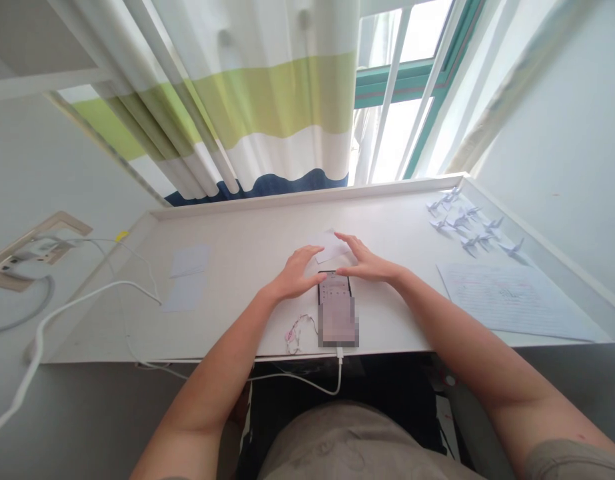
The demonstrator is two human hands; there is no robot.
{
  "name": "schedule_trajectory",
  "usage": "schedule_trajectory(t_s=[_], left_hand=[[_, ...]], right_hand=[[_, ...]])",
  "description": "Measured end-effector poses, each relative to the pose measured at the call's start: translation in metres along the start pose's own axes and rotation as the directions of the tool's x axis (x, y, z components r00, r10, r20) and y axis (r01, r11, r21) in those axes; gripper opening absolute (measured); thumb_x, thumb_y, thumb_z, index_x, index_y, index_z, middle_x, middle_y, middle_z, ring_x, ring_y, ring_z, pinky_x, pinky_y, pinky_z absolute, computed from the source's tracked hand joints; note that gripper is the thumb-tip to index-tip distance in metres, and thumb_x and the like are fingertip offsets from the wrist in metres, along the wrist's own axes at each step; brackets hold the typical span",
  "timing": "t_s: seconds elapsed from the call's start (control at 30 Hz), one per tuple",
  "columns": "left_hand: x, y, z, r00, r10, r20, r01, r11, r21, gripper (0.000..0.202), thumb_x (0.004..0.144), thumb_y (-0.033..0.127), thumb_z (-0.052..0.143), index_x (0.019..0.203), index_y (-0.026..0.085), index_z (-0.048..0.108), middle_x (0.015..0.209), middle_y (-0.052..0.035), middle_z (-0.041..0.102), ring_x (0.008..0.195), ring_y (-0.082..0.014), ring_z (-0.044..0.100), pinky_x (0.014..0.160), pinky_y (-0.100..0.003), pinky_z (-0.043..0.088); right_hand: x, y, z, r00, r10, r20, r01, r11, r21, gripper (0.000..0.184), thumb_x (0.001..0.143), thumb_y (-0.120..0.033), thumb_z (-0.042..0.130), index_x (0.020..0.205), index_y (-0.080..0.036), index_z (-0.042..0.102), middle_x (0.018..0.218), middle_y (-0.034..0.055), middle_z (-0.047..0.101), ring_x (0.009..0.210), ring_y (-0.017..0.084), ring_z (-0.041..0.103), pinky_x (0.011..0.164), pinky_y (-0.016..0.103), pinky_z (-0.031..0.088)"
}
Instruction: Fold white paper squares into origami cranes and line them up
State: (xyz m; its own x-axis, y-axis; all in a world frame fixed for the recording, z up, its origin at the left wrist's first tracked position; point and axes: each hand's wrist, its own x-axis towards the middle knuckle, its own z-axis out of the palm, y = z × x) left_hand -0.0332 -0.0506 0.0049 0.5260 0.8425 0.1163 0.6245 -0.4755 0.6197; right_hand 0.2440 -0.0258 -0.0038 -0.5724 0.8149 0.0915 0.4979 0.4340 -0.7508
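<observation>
Toward the desk's [242, 253] left edge lie two papers [190, 259]. Around the desk's middle, the left hand [296, 272] is open beside a sheet [330, 249], just beyond the phone [336, 288]; the right hand [371, 265], also open, is at the sheet's other side, and paper cranes [462, 221] lie near the far right corner.

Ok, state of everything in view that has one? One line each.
Left hand: open, fingers curved
Right hand: open, fingers curved
Paper between the hands: on desk; contact with fingertips unclear
Phone: screen on, cable plugged in
White cable: slack below desk edge
Folded paper figures: folded, clustered
Written sheet: flat, marked
Curtain: partly drawn
</observation>
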Motion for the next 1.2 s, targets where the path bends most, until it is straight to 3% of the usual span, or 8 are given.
schedule_trajectory(t_s=[0.23, 0.37, 0.5, 0.67, 0.93, 1.2], left_hand=[[-0.019, 0.008, -0.006, 0.994, 0.047, 0.096, -0.040, 0.996, -0.079, 0.097, 0.093, 0.071, 0.070, 0.172, 0.032, 0.030, 0.178, -0.0128, 0.036, 0.165, -0.0403, 0.030, 0.137, -0.064, 0.024], [-0.046, 0.017, -0.003, 0.990, -0.017, 0.141, 0.022, 0.999, -0.036, 0.109, 0.089, 0.073, 0.075, 0.175, 0.034, 0.022, 0.185, -0.0131, 0.018, 0.172, -0.0421, 0.011, 0.138, -0.066, 0.019], [-0.061, 0.019, 0.006, 0.994, -0.003, 0.107, 0.005, 1.000, -0.016, 0.108, 0.089, 0.067, 0.078, 0.175, 0.036, 0.021, 0.184, -0.0125, 0.021, 0.173, -0.0417, 0.010, 0.138, -0.067, 0.017], [-0.058, 0.019, 0.012, 0.997, -0.014, 0.081, 0.010, 0.999, 0.047, 0.107, 0.087, 0.064, 0.081, 0.174, 0.034, 0.027, 0.182, -0.0137, 0.027, 0.172, -0.0437, 0.013, 0.138, -0.068, 0.017], [-0.058, 0.018, 0.014, 0.997, -0.020, 0.080, 0.013, 0.997, 0.080, 0.106, 0.086, 0.058, 0.084, 0.173, 0.031, 0.030, 0.181, -0.0166, 0.028, 0.171, -0.0435, 0.014, 0.137, -0.067, 0.018], [-0.059, 0.014, 0.011, 0.997, 0.005, 0.082, -0.009, 0.999, 0.045, 0.100, 0.090, 0.055, 0.080, 0.173, 0.033, 0.030, 0.181, -0.0143, 0.028, 0.172, -0.0410, 0.013, 0.138, -0.064, 0.016]], right_hand=[[-0.021, -0.025, 0.023, 0.999, -0.045, 0.020, 0.045, 0.999, -0.020, 0.123, 0.086, -0.065, 0.082, 0.177, -0.037, 0.004, 0.181, 0.0160, 0.020, 0.167, 0.047, 0.019, 0.132, 0.075, 0.023], [-0.041, -0.030, 0.038, 0.995, -0.097, 0.005, 0.097, 0.994, -0.041, 0.129, 0.083, -0.066, 0.085, 0.177, -0.039, 0.000, 0.182, 0.0167, 0.016, 0.169, 0.047, 0.014, 0.133, 0.075, 0.018], [-0.051, -0.028, 0.042, 0.994, -0.108, 0.010, 0.109, 0.992, -0.066, 0.130, 0.082, -0.062, 0.087, 0.177, -0.039, 0.001, 0.181, 0.0177, 0.019, 0.170, 0.047, 0.014, 0.132, 0.076, 0.016], [-0.050, -0.028, 0.039, 0.993, -0.114, 0.033, 0.117, 0.990, -0.078, 0.125, 0.083, -0.059, 0.086, 0.176, -0.038, 0.006, 0.181, 0.0182, 0.020, 0.170, 0.045, 0.016, 0.133, 0.076, 0.014], [-0.051, -0.028, 0.041, 0.991, -0.128, 0.034, 0.130, 0.987, -0.089, 0.124, 0.082, -0.055, 0.088, 0.176, -0.036, 0.009, 0.179, 0.0191, 0.024, 0.169, 0.045, 0.020, 0.133, 0.076, 0.014], [-0.051, -0.025, 0.043, 0.990, -0.138, 0.011, 0.138, 0.987, -0.085, 0.123, 0.081, -0.053, 0.086, 0.176, -0.036, 0.010, 0.179, 0.0172, 0.026, 0.167, 0.046, 0.022, 0.132, 0.076, 0.015]])
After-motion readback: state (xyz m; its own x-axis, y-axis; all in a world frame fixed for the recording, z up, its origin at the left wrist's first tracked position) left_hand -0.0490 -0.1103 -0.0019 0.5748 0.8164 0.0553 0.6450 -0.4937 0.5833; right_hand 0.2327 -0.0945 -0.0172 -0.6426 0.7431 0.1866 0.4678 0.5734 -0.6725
